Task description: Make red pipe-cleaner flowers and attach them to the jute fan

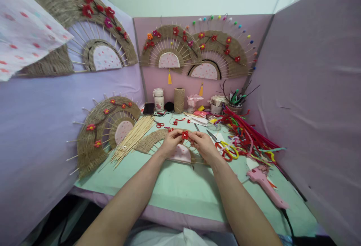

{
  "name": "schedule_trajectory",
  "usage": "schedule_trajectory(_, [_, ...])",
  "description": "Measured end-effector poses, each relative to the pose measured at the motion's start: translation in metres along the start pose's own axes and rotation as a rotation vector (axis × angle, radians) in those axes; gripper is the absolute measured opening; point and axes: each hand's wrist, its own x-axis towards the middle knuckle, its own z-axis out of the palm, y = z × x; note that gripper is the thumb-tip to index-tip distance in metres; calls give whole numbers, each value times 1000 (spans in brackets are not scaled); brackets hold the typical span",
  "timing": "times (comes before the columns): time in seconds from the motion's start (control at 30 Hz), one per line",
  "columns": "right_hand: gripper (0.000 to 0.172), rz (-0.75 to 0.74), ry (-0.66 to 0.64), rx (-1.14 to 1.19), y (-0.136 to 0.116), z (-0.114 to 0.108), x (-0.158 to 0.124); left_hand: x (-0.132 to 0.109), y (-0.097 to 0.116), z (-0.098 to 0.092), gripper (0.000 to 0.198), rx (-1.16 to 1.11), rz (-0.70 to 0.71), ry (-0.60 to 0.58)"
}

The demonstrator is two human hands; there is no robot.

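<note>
A small red pipe-cleaner flower (pixel 185 135) is pinched between my two hands above the table. My left hand (pixel 171 142) grips its left side, and my right hand (pixel 200 142) grips its right side, both with closed fingertips. Beneath them lies a twine-wrapped fan (pixel 152 142) with thin sticks and a pink dotted half-round centre (pixel 182 154); my hands and wrists cover part of it. Further back on the table are two loose red flowers, one (pixel 175 123) left of the other (pixel 188 121).
Left lies a bundle of thin sticks (pixel 132 137) beside small red scissors (pixel 160 125). To the right are yellow-handled scissors (pixel 231 150), a heap of red pipe cleaners (pixel 242 126) and a pink glue gun (pixel 266 187). Behind stand a twine spool (pixel 179 100) and a white jar (pixel 158 100). Finished fans (pixel 175 45) hang on the panels.
</note>
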Motion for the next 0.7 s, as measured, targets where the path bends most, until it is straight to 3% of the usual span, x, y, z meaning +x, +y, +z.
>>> schedule_trajectory(0.17, [25,2,-35,43,2,1,1,0,0,1,22,-25,-26,12])
schedule_trajectory(0.3, [30,-47,41,-120,1,-4,3,0,3,2,19,12,-26,-6])
schedule_trajectory(0.4, [31,-164,97,-297,0,-12,5,-2,7,2,13,168,-18,-46])
schedule_trajectory(0.57, [20,-247,-66,-553,1,-21,7,-3,9,3,13,518,87,-133])
schedule_trajectory(0.7, [12,-317,-97,-788,5,-23,8,-3,3,2,20,714,200,-163])
